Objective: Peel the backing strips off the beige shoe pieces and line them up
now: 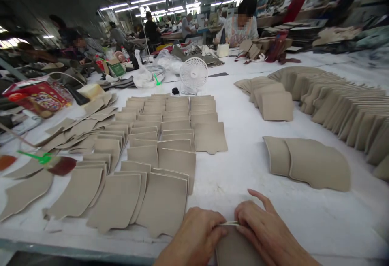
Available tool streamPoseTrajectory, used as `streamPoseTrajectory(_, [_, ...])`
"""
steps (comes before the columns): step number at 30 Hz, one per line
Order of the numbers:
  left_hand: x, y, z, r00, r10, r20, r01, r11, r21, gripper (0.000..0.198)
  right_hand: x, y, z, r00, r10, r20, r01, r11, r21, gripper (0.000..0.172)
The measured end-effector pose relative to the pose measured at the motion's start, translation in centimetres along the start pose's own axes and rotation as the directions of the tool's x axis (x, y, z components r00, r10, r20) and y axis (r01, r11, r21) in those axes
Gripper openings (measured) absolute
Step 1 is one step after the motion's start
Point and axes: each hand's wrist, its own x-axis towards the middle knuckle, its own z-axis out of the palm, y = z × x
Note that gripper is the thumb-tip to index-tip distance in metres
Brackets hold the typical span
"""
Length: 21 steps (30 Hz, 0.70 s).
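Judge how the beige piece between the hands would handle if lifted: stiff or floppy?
Probably pliable: the piece looks folded at its edge where left hand and right hand pinch it. Likely light, thin like the cutouts. Matte surface, so probably not slippery.

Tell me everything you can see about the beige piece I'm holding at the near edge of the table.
The beige felt-like cut piece looks flat and matte, with a thin pale strip along its top edge. It sits at the near edge of the white table, its lower part out of frame. The left hand and right hand pinch that top edge side by side.
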Motion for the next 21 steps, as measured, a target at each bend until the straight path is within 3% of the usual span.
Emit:
streamPoseTrajectory(10, [-0.2,0.7,0.1,0.995,-0.094,-0.032,0.089,0.987,-0.133,0.018,-0.1,0.1,-0.7,0.999,-0.002,0.035,-0.001,0.997,0.078,0.02])
streamPoseTrajectory(15, [-0.1,0.0,0.5,0.993,-0.108,-0.038,0.105,0.991,-0.081,0.026,0.1,0.1,-0.7,1.0,0.009,-0.01,-0.008,0.996,0.088,0.02])
streamPoseTrajectory(18, [-0.1,0.1,0.4,0.996,-0.07,-0.058,0.069,0.998,-0.012,0.026,-0.7,1.1,0.0,0.996,-0.031,-0.079,0.036,0.998,0.057,0.021])
streamPoseTrajectory(21, [0.0,0.8,0.0,1.0,-0.003,-0.015,0.002,1.0,-0.007,0.02,-2.1,3.0,2.3,0.99,-0.056,-0.131,0.061,0.997,0.037,0.023])
